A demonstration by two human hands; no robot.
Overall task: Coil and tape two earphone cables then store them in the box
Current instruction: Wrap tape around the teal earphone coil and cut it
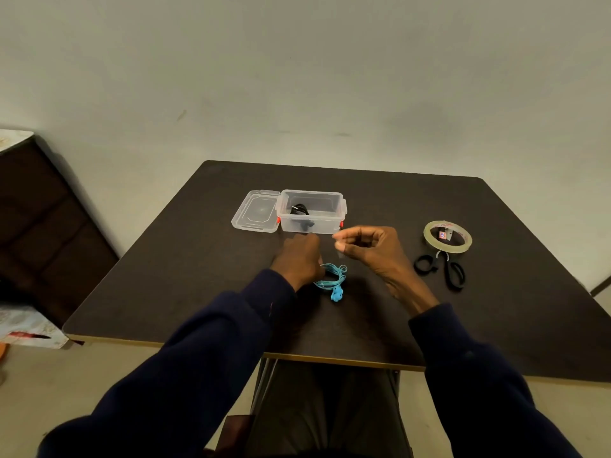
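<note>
A coiled blue earphone cable (334,280) lies near the middle of the dark table (185,259), its blue earbuds hanging toward me. My left hand (299,259) grips the coil at its left side. My right hand (367,247) hovers just right of it and pinches a small clear piece of tape (338,246) between thumb and fingers. Behind both hands stands the open clear plastic box (325,214) with red latches, and a coiled black earphone cable (300,210) lies inside it.
The box's clear lid (256,211) lies flat against the box's left side. A roll of clear tape (448,237) and black-handled scissors (441,267) lie at the right of the table. A dark cabinet (43,219) stands left of the table.
</note>
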